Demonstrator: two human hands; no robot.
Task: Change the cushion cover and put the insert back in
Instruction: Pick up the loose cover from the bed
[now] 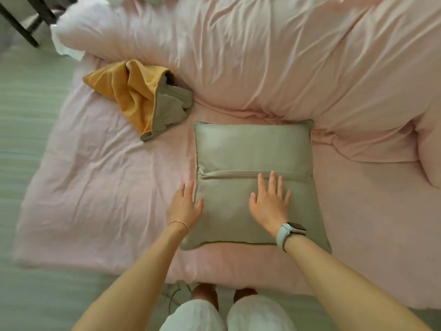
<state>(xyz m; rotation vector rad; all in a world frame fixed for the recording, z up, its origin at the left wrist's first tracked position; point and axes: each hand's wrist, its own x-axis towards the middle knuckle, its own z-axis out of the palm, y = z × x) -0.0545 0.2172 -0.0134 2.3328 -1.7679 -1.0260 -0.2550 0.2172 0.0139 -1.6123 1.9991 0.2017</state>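
Observation:
A stuffed cushion [253, 151] in a beige-grey cover lies flat on the pink bed, zipper side up. Its zipper [238, 174] runs straight across the middle and looks closed. My right hand [270, 201] rests flat on the cushion just below the zipper, fingers straight and spread. My left hand [186, 204] lies open at the cushion's left edge, its fingers touching the side seam. A second cover [143, 99], orange on one face and grey on the other, lies crumpled and empty to the upper left of the cushion.
A rumpled pink duvet [298, 68] is bunched across the back and right of the bed. The pink sheet [95, 187] spreads out on the left. A dark chair or frame [26, 25] stands at the top left on the pale floor.

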